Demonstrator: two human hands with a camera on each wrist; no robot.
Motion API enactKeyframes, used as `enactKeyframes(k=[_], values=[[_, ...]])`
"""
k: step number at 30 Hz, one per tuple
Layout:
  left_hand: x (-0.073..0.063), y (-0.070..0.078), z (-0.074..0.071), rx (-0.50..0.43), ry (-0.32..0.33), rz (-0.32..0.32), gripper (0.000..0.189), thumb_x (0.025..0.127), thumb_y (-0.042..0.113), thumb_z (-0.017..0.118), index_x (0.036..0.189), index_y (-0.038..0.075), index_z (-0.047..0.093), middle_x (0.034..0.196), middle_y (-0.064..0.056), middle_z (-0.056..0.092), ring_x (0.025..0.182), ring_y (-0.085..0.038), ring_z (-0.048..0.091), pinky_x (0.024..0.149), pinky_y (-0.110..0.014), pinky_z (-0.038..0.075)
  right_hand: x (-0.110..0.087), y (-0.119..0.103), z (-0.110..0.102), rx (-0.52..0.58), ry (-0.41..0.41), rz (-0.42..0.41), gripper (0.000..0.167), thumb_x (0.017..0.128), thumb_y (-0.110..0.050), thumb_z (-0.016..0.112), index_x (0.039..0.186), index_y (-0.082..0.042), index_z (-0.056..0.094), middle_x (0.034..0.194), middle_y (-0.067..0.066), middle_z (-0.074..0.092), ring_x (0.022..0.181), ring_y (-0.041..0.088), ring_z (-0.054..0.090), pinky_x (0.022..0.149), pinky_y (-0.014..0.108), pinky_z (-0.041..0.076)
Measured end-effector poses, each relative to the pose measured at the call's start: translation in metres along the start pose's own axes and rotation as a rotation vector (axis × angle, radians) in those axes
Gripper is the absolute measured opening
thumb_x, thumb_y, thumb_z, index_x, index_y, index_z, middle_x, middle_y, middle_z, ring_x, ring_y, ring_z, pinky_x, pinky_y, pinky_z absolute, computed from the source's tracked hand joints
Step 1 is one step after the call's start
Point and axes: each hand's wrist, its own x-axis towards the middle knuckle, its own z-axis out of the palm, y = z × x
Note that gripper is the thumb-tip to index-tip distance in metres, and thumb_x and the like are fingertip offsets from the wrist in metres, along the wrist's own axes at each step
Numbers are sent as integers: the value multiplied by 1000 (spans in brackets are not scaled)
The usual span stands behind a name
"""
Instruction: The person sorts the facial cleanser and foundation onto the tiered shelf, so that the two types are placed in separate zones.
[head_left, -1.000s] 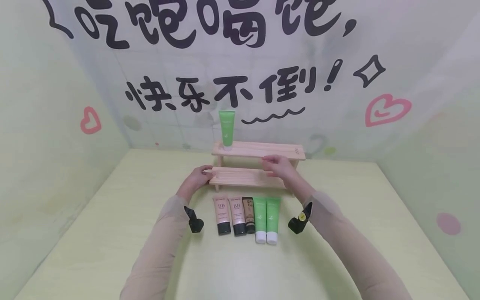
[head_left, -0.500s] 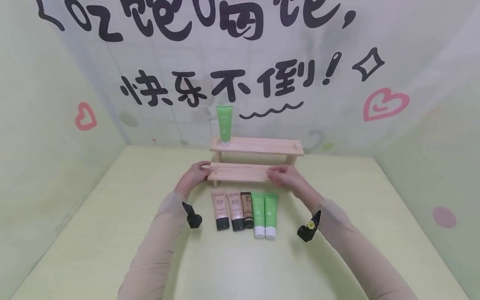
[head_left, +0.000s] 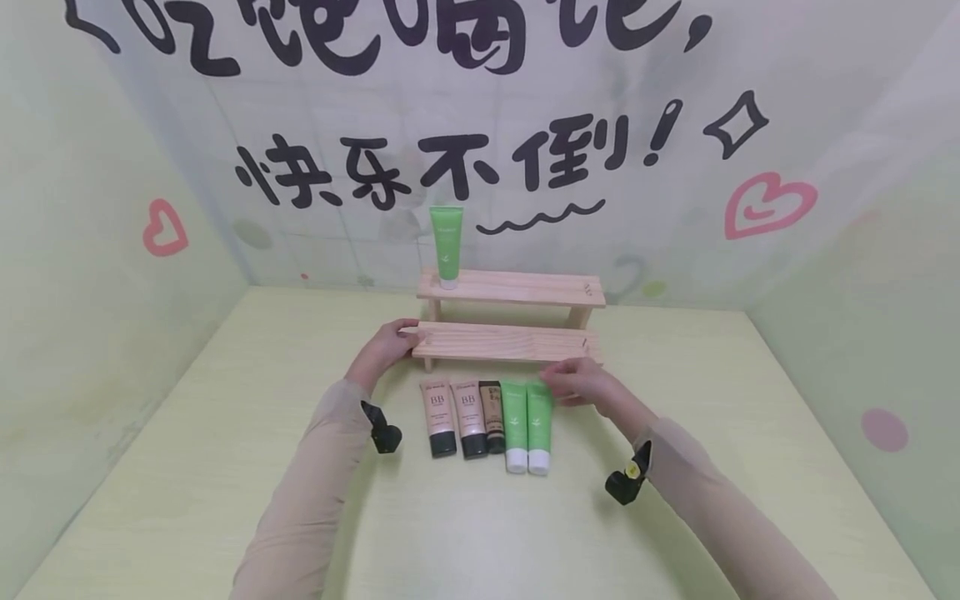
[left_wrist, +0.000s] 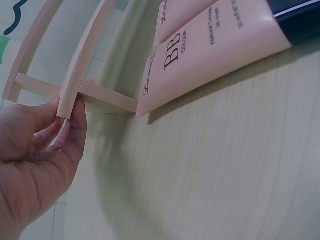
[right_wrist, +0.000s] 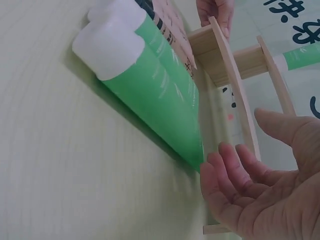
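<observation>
A two-step wooden display rack (head_left: 495, 342) stands at the back of the table. My left hand (head_left: 385, 346) pinches the left end of its lower step, thumb on one face and fingers on the other in the left wrist view. Just in front of the rack's right end is my right hand (head_left: 588, 385), fingers loosely bent and holding nothing. Its fingertips overlap the flat end of the rightmost green tube (head_left: 539, 427) in the head view. The right wrist view shows thumb and fingers spread apart beside that tube (right_wrist: 155, 100).
Left of it in the row lie another green tube (head_left: 515, 425), a brown tube (head_left: 492, 410) and two pink BB cream tubes (head_left: 438, 410). One green tube (head_left: 447, 242) stands cap down on the rack's upper step. A lettered wall (head_left: 660, 250) rises behind.
My right hand has come down from the rack's upper step, past the lower one, to the flat ends of the green tubes. The left hand keeps its hold on the rack.
</observation>
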Motion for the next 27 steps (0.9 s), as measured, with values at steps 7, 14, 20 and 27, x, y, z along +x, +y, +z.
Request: enactKeyframes(k=[7, 14, 20, 27], values=[[1, 0, 0, -7, -1, 6, 50, 96, 23, 47, 141, 6, 32, 133, -22, 47, 115, -27, 52, 97, -35, 44, -2, 16, 10, -57, 93, -4, 52, 83, -21, 66, 121, 8, 47, 98, 16, 59, 69, 12, 56, 64, 27, 53], [2, -3, -1, 4, -7, -8, 51, 96, 24, 47, 141, 8, 31, 134, -21, 46, 117, -28, 51, 99, -37, 43, -8, 18, 25, -162, 131, 61, 73, 74, -22, 75, 126, 12, 37, 110, 27, 56, 70, 18, 60, 64, 28, 54], [4, -4, 0, -13, -12, -15, 51, 97, 21, 45, 142, 6, 29, 134, -23, 45, 117, -28, 51, 99, -36, 42, -9, 15, 36, -141, 135, 85, 61, 74, -18, 75, 115, 14, 43, 100, 24, 57, 69, 19, 61, 60, 29, 55], [5, -6, -1, -14, -9, -26, 50, 97, 22, 45, 142, 8, 30, 133, -21, 46, 114, -26, 52, 97, -35, 43, -8, 13, 43, -123, 111, 108, 32, 75, -15, 72, 90, 4, 52, 80, 13, 62, 60, 16, 61, 57, 28, 55]])
